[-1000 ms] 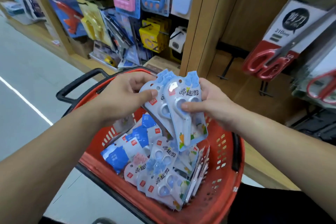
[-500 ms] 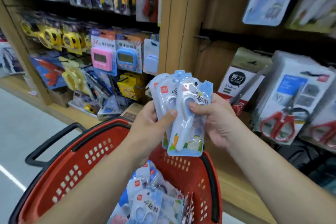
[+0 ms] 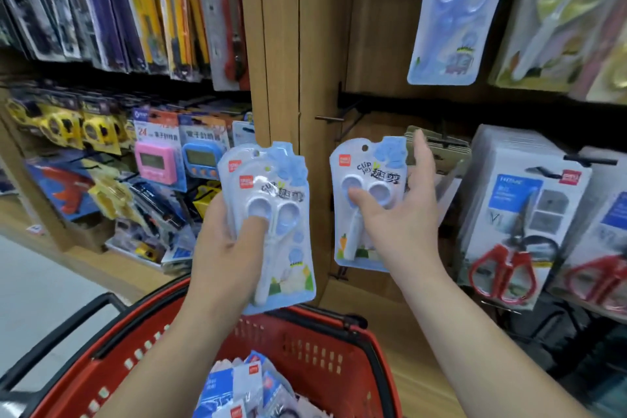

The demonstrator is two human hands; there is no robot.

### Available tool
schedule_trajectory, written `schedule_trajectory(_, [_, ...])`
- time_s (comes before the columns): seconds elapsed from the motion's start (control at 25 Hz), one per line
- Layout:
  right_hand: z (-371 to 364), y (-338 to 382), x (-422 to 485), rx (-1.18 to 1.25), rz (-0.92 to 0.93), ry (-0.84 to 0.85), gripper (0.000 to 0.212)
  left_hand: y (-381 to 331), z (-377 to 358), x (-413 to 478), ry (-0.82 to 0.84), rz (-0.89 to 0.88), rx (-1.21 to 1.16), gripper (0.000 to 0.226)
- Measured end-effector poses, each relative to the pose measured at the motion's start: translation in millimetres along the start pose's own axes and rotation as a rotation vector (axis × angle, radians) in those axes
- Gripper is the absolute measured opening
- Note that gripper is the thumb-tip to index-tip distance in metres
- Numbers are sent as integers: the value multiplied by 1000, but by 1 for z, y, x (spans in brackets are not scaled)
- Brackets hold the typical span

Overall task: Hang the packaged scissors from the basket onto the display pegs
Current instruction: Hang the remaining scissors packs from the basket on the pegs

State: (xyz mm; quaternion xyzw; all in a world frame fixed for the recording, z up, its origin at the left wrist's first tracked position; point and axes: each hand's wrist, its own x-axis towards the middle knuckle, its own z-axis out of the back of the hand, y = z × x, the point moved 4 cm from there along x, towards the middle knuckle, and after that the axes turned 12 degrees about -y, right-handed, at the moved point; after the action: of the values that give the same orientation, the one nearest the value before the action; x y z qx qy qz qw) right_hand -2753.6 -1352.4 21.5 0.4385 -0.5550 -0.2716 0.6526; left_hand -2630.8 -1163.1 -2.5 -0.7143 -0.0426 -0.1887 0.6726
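**Partly hidden packs, one grip per hand, in front of the pegs**

Both hands are raised over the red basket (image 3: 375, 353). The left hand (image 3: 230, 248) grips a small stack of scissors packs (image 3: 281, 200). Its thumb lies across the front card just under the blue finger rings, and its fingers are hidden behind. At least two cards show, the rear one peeking out at the top left, but the exact count cannot be told.

The right hand (image 3: 400, 224) pinches a single scissors pack (image 3: 368, 170) upright. The thumb presses on the left finger ring and the other fingers are behind the card, with only one fingertip (image 3: 420, 146) rising past its right edge. The wrist covers the card's lower right corner.

This pack sits just below a dark display peg (image 3: 327, 118) that juts from the rail beside the wooden upright (image 3: 281, 78). The hang hole and the peg are apart.

More packs in the basket (image 3: 244, 383) lie in a heap that the bottom edge cuts off, and the basket's black handle (image 3: 84, 316) runs out of view at the left.

A larger blue scissors card (image 3: 454, 10) hangs above, with its top cropped. Red-handled scissors boxes (image 3: 509, 231) stand to the right and are blurred. A pink timer (image 3: 152, 159) and a blue timer (image 3: 202, 156) hang to the left, and their small print is unreadable.
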Motion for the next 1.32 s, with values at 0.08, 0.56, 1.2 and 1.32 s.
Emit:
schedule_trajectory(0.08, [-12, 0, 5, -14, 2, 36, 96, 1, -1, -5, 44, 37, -9, 30])
schedule_trajectory(0.56, [-51, -15, 10, -121, 71, -8, 92, 8, -9, -3, 114, 119, -90, 35])
schedule_trajectory(1.2, [-46, -10, 3, 194, -456, 243, 26, 10, -14, -1, 118, 213, -199, 29])
schedule_trajectory(1.32, [-34, -7, 11, 225, -464, 205, 11, 8, -15, -1, 109, 193, -182, 30])
